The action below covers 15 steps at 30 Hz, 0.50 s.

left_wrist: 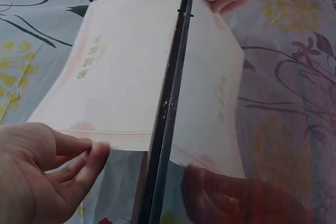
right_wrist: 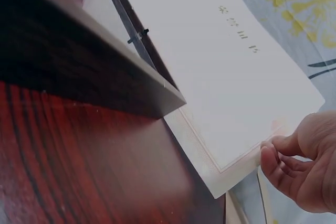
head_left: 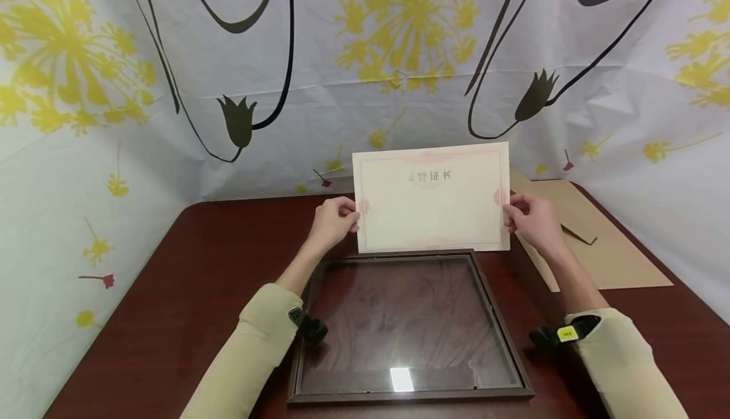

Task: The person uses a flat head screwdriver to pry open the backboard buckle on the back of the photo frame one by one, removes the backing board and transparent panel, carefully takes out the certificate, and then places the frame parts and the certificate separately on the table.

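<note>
A cream certificate (head_left: 431,210) with a thin border and printed characters near its top is held up, facing me. My left hand (head_left: 335,222) pinches its left edge between thumb and fingers, and my right hand (head_left: 533,219) pinches the right edge. Just in front of the sheet, a dark picture frame (head_left: 410,397) lies flat on the table, its glass (head_left: 405,317) showing a bright reflection. In the left wrist view the glass mirrors both the certificate (left_wrist: 121,72) and the left hand (left_wrist: 50,169). The right wrist view shows the right hand (right_wrist: 304,161) at the paper's border.
A brown kraft envelope (head_left: 610,241) lies on the right of the dark red table (head_left: 188,305), behind my right forearm. A white cloth (head_left: 319,108) with yellow flowers and dark stems hangs behind the table and at its sides.
</note>
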Tool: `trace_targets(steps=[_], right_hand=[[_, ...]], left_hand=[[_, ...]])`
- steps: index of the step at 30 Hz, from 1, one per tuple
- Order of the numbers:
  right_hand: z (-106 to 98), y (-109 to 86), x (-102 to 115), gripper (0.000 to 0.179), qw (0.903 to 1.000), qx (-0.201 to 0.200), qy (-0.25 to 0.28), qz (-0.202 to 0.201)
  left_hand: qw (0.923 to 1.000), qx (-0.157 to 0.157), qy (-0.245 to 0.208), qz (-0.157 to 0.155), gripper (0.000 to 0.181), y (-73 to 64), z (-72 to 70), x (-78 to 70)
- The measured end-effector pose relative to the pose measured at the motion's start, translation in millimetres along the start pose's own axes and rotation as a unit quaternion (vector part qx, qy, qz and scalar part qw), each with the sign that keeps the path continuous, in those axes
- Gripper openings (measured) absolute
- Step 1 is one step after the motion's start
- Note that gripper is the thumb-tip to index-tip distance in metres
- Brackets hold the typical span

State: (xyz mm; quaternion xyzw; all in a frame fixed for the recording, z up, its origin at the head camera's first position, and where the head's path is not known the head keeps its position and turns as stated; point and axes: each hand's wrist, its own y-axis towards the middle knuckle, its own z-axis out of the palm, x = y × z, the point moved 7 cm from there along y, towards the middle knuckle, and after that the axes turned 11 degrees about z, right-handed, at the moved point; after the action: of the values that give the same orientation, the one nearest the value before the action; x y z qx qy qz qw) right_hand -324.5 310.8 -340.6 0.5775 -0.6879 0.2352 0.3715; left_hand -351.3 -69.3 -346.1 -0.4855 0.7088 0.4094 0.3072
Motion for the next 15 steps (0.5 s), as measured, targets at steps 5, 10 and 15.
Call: trace_targets(steps=[5,10,15], right_hand=[[1.0,0.6,-5.5,0.029,0.9998,0.015,-0.004,-0.011],[4.3,2.6,-13.2,0.032,0.9991,0.042,0.001,-0.008],[7.9,3.7,-21.6,0.032,0.9983,0.055,-0.019,0.007]], left_hand=[[0.9992,0.033,0.018,-0.013,0.014,-2.1,5.3,4.8],[0.9972,0.060,0.025,-0.037,0.019,-5.1,10.4,10.3],[0.9944,0.080,0.045,-0.053,0.018,-7.0,14.8,15.8]])
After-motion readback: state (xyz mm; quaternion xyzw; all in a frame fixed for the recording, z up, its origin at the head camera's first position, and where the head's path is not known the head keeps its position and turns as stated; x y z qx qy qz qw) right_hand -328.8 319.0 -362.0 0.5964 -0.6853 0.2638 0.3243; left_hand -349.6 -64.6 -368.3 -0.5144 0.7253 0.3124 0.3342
